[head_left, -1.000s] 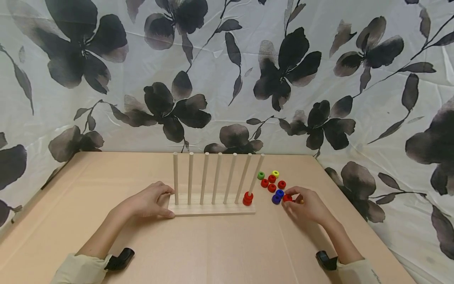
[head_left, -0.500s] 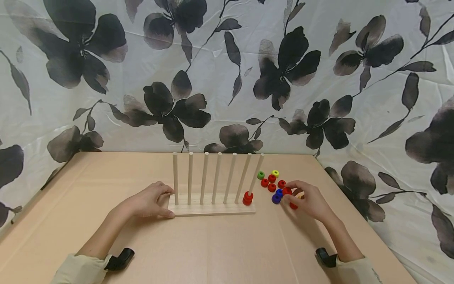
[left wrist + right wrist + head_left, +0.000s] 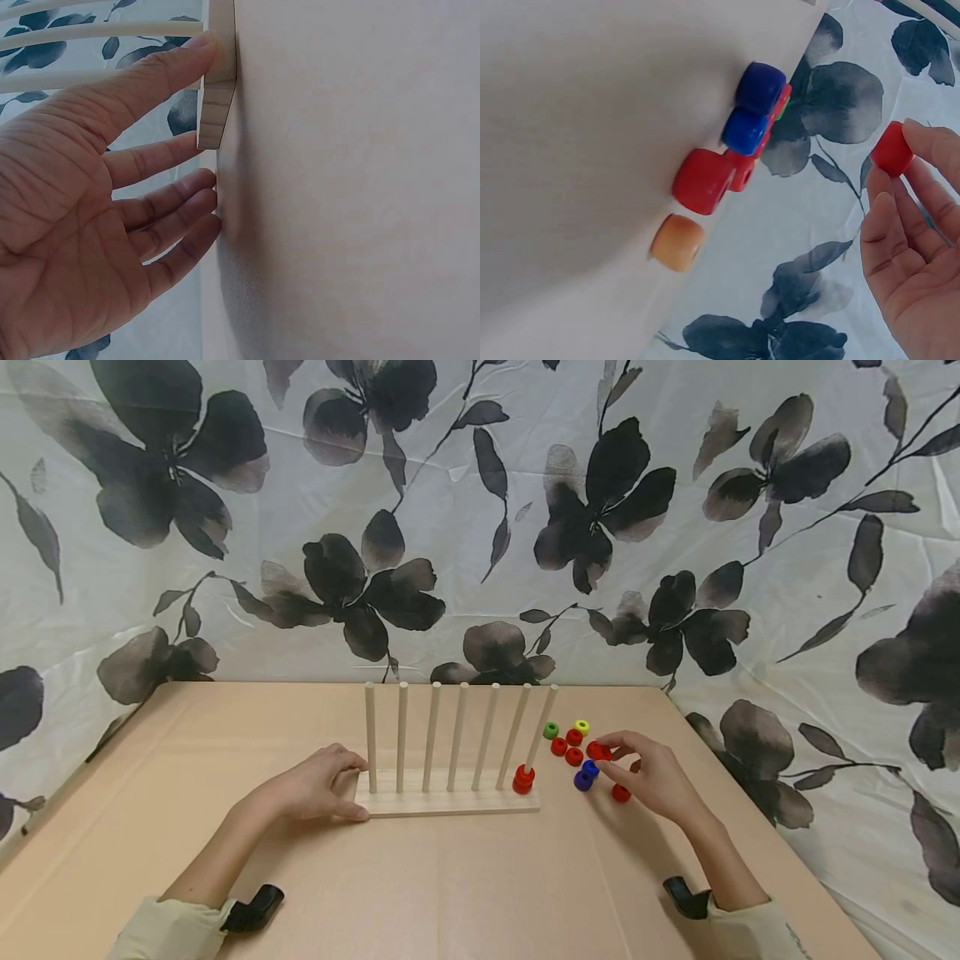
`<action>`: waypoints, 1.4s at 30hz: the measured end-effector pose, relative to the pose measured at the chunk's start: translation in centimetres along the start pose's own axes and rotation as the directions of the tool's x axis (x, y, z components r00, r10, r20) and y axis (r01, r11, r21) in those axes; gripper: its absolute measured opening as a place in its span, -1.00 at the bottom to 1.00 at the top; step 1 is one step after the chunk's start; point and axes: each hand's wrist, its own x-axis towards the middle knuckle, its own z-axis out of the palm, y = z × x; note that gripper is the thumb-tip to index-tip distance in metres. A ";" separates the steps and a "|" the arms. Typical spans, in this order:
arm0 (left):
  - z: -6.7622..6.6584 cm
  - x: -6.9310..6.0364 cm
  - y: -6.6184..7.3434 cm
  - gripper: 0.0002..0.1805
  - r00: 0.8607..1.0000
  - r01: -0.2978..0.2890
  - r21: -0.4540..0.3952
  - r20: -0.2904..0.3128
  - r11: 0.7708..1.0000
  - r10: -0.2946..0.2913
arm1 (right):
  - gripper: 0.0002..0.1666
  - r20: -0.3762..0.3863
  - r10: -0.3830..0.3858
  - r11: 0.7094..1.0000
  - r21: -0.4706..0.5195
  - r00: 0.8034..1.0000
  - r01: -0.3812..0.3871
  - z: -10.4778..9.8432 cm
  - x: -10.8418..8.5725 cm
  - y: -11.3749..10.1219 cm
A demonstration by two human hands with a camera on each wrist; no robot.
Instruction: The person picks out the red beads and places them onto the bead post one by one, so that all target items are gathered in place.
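My left hand (image 3: 315,785) grips the left end of a wooden peg rack (image 3: 450,806), its thumb on the near side and index finger behind. In the left wrist view, the other fingers spread below the rack's end (image 3: 216,112). Several upright pegs rise from the base; red beads (image 3: 523,781) are threaded at the foot of the rightmost one. Over the loose beads, my right hand (image 3: 656,781) pinches a red bead (image 3: 892,150) between thumb and fingertips, lifted off the table.
Right of the rack lie loose beads: a green bead (image 3: 551,731), a yellow bead (image 3: 582,727), several red ones, blue beads (image 3: 582,782) and a nearer red bead (image 3: 621,793). An orange bead (image 3: 677,243) shows in the right wrist view. A floral cloth (image 3: 480,527) hangs behind.
My right hand has lifted the pinched red bead and shifted slightly away from me, uncovering another red bead on the table. The left hand and the rack stay still.
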 end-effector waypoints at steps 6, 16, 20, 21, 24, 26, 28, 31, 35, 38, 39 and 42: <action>-0.1 0.1 -0.1 -0.22 1.000 0.008 -0.006 0.001 1.000 -0.008 | -0.56 -0.042 -0.026 0.999 0.019 0.999 0.026 -0.1 0.2 -0.8; -0.3 0.0 -0.1 -0.22 1.000 0.009 -0.017 0.004 1.000 -0.009 | -0.54 -0.184 -0.100 0.992 0.059 0.978 0.112 -0.6 0.6 -2.7; -0.3 0.0 -0.2 -0.22 1.000 0.005 -0.008 0.004 1.000 -0.005 | -0.53 -0.208 -0.105 0.990 0.072 0.972 0.122 -0.7 0.6 -3.4; -0.3 0.0 -0.2 -0.22 1.000 0.007 -0.005 0.003 1.000 -0.007 | -0.53 -0.212 -0.105 0.990 0.074 0.972 0.123 -0.7 0.6 -3.5; -0.3 0.1 -0.2 -0.22 1.000 0.011 -0.005 0.001 1.000 -0.011 | -0.53 -0.219 -0.109 0.988 0.080 0.969 0.129 -0.8 0.7 -4.0; -0.3 0.1 -0.3 -0.22 1.000 0.013 -0.007 0.001 1.000 -0.013 | -0.53 -0.227 -0.115 0.987 0.085 0.967 0.137 -0.9 0.8 -4.4; -0.4 0.1 -0.3 -0.22 1.000 0.008 -0.004 0.000 1.000 -0.008 | -0.52 -0.239 -0.124 0.985 0.088 0.963 0.149 -1.0 0.9 -4.7; -0.4 0.1 -0.3 -0.22 1.000 0.009 -0.006 0.002 1.000 -0.009 | -0.52 -0.260 -0.139 0.981 0.092 0.955 0.168 -1.1 1.1 -5.3; -0.4 0.2 -0.3 -0.22 1.000 0.010 -0.015 0.004 1.000 -0.009 | -0.51 -0.284 -0.154 0.977 0.097 0.946 0.188 -1.1 1.2 -6.0; -0.4 0.2 -0.4 -0.22 1.000 0.009 -0.022 0.009 1.000 -0.009 | -0.52 -0.298 -0.161 0.974 0.105 0.941 0.200 -1.1 1.3 -6.4; -0.4 0.3 -0.4 -0.22 1.000 0.009 -0.024 0.009 1.000 -0.008 | -0.52 -0.303 -0.165 0.973 0.108 0.939 0.206 -1.1 1.3 -6.6; -0.5 0.3 -0.4 -0.22 1.000 0.005 -0.020 0.009 1.000 -0.005 | -0.52 -0.317 -0.178 0.968 0.114 0.932 0.223 -1.2 1.3 -7.0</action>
